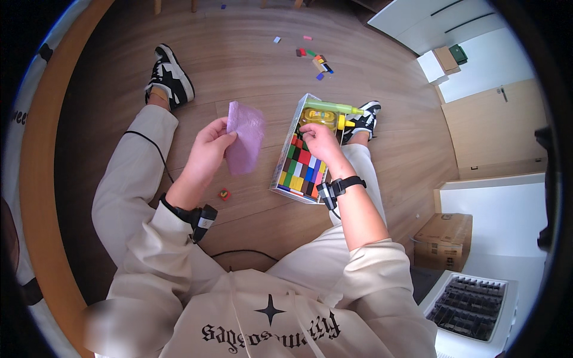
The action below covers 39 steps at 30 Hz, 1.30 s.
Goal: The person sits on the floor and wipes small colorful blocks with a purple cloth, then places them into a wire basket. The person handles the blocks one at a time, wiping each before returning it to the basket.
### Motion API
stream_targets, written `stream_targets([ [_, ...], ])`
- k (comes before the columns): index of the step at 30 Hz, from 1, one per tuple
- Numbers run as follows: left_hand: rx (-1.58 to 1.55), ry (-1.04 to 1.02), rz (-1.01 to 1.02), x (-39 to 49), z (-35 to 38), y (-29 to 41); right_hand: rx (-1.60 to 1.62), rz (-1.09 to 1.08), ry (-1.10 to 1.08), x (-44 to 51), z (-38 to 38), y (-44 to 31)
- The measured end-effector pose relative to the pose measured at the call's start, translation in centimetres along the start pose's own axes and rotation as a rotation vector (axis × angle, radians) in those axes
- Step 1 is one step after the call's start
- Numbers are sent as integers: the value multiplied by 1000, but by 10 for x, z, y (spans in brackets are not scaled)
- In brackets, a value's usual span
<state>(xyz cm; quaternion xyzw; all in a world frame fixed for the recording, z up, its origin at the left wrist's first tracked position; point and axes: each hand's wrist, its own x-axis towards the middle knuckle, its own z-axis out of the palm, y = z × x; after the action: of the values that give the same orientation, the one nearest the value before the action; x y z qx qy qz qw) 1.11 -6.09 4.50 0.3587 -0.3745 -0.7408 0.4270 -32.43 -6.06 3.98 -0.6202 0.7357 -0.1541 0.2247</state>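
Note:
A thin pink-purple sheet or pouch (245,138) hangs upright from my left hand (210,145), pinched between thumb and fingers above the floor. My right hand (318,139) is over a white-rimmed basket (286,145), its fingertips bent down by the upper rows of coloured blocks (299,169); whether they grip a block is hidden. Beside those fingers, in the basket's far end, lie a clear bottle of yellow liquid (320,117) with a yellow nozzle cap and a light green tube (329,106) with a pointed tip. Both wrists wear black straps with small devices.
Loose coloured blocks (320,77) lie scattered on the wooden floor beyond the basket. A small red and green piece (224,193) sits between my legs, near a black cable (244,250). My shoes flank the area. At right stand a cardboard box (443,241) and a white-framed unit (506,313).

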Motion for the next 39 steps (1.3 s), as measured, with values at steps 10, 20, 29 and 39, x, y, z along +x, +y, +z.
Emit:
stream_targets([
  [10,6,0,5,0,-4,0,60,60,-28,-6,23,-4],
  [20,-11,13,-6,1,-4,2,94,46,-3,-10,26,9],
  [29,-31,4,2,2,-6,0,90,31,-32,-5,33,10],
  [39,-8,1,6,3,-7,-1,134,-13,-55,-2,30,19],
])
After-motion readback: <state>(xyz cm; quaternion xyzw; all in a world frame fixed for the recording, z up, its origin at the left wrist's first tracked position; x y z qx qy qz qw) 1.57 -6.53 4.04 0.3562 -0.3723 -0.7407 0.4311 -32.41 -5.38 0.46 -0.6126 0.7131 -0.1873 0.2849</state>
